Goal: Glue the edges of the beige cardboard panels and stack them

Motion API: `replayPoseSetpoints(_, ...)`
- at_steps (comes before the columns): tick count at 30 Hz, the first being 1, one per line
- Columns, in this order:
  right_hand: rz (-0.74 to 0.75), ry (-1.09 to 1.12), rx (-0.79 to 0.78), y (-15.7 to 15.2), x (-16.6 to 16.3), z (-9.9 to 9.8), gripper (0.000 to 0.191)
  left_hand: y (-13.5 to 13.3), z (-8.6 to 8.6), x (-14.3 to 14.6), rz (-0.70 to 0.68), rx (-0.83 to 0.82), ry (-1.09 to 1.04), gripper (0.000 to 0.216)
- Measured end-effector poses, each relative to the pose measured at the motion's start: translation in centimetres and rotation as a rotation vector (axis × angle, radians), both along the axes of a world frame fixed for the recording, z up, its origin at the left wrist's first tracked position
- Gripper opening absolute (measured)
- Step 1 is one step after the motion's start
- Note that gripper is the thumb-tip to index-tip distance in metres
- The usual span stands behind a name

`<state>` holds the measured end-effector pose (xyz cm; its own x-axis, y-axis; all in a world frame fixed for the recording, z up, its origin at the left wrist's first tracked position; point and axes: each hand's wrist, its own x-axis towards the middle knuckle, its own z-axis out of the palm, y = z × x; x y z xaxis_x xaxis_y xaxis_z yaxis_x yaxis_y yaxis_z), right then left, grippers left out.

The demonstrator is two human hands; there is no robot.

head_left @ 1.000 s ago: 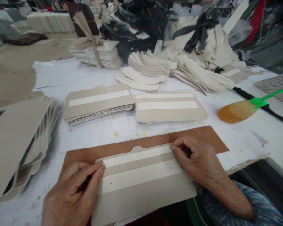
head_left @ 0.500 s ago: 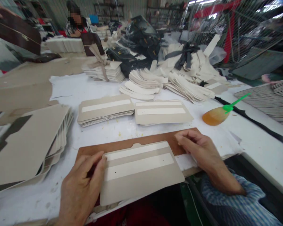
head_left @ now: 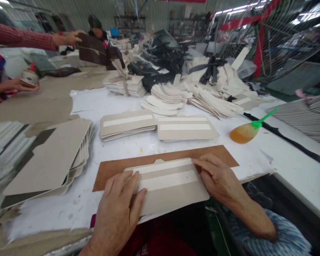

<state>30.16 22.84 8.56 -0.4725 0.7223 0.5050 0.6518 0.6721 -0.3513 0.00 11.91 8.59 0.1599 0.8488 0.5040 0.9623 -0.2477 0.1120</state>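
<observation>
A beige board panel (head_left: 173,193) with two white strips glued across it lies at the table's front edge, on top of a long brown strip (head_left: 114,170). My left hand (head_left: 120,199) rests on the panel's left part, its fingers stretched out and the thumb apart, covering that end. At the upper right corner, my right hand (head_left: 216,177) is closed, thumb and fingertips on the panel's edge. Behind the brown strip lie two stacks of similar panels, a left stack (head_left: 128,124) and a right stack (head_left: 186,128).
Larger beige boards (head_left: 48,160) are piled at the left. A glue bottle (head_left: 244,132) with a green nozzle lies on the right. Bundled pale strips (head_left: 170,96) and black bags (head_left: 162,53) fill the back. A co-worker's arm (head_left: 37,39) holds a dark brown bag (head_left: 92,48).
My left hand has slid from the panel's left edge onto its face. My right hand has moved from the brown strip to the panel's corner. A co-worker's arms have come further into view.
</observation>
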Motion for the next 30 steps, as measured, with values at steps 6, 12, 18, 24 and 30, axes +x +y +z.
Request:
replayPoseSetpoints(6, -0.047, -0.014, 0.111, -0.9, 0.0, -2.3, 0.033, 0.4, -0.4, 0.2, -0.002, -0.022, 0.105, 0.039)
replayPoseSetpoints(12, -0.059, -0.039, 0.132, -1.1, -0.4, -2.3, 0.032, 0.3, -0.4, 0.0, -0.011, -0.026, 0.116, 0.038)
replayPoseSetpoints(18, -0.087, -0.017, 0.080, -1.3, -0.5, -2.2, 0.034, 0.3, -0.4, -0.2, -0.025, -0.051, 0.121, 0.043)
replayPoseSetpoints(24, -0.085, -0.011, 0.080, -1.4, -0.5, -2.3, 0.034, 0.3, -0.4, -0.3, -0.018, -0.054, 0.127, 0.044)
replayPoseSetpoints(30, -0.061, -0.049, 0.090, -1.4, -0.5, -2.1, 0.032, 0.4, -0.3, -0.4, -0.035, -0.049, 0.127, 0.040)
